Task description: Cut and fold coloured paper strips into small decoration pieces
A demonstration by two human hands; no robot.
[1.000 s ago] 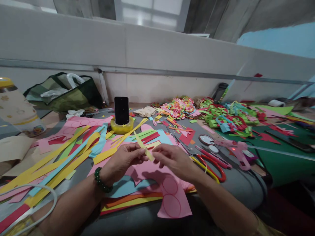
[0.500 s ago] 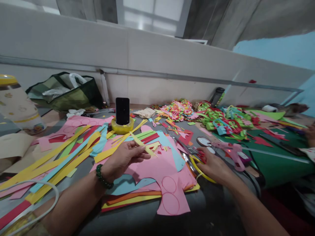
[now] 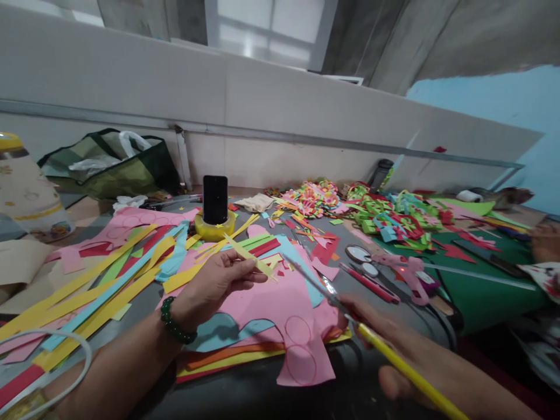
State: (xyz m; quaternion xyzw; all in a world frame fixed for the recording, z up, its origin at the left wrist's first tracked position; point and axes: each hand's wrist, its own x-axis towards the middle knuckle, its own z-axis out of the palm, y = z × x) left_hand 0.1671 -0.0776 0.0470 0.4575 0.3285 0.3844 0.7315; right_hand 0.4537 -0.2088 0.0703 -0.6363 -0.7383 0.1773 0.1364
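Observation:
My left hand (image 3: 223, 280), with a green bead bracelet on the wrist, pinches a narrow pale yellow paper strip (image 3: 247, 255) above the pink paper. In my right hand (image 3: 385, 332) is a pair of scissors (image 3: 380, 344) with yellow handles, its metal blades pointing up and left over the paper. The right fingers are partly blurred. Below both hands lies a pink sheet (image 3: 262, 297) with circles drawn near its lower end, on a stack of blue, orange and yellow sheets. Small paper scraps lie beside the strip.
A phone (image 3: 215, 200) stands in a yellow tape roll (image 3: 214, 227). Long paper strips (image 3: 105, 291) spread at left. Behind are colourful paper pieces (image 3: 315, 195); at right, red-handled tools (image 3: 370, 283), a pink glue gun (image 3: 409, 271) and another person's hand (image 3: 545, 242).
My right hand has come nearer, lifting the yellow-handled scissors off the table. Red-handled tools now show where it was. My left hand still holds the strip.

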